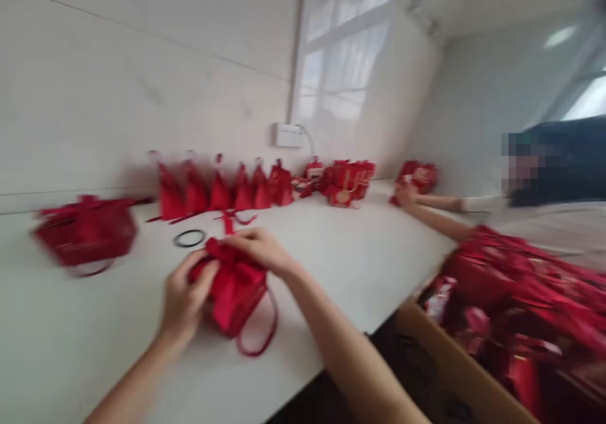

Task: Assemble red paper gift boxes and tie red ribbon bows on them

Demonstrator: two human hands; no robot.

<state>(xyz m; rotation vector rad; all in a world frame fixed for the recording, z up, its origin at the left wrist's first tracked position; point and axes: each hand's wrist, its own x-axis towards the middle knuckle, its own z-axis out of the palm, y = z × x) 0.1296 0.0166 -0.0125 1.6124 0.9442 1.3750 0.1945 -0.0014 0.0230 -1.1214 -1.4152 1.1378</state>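
A red gift bag (237, 298) with a broad ribbon and a looped handle sits on the white table in front of me. My left hand (187, 291) grips its left side, thumb over the ribbon and fingers mostly hidden behind. Across the top, my right hand (255, 247) has its fingers bent over the ribbon at the bag's upper edge. Beyond the hands lies a thin black ring (189, 238). Another red bag with a bow (88, 231) stands off to the left, blurred.
Several pointed red bags (220, 187) line the wall, with patterned red bags (348, 181) farther along. A co-worker (544, 222) reaches toward red items at the table's far end. At right, a cardboard box (454, 361) brims with red bags. A white socket strip (288, 135) is on the wall.
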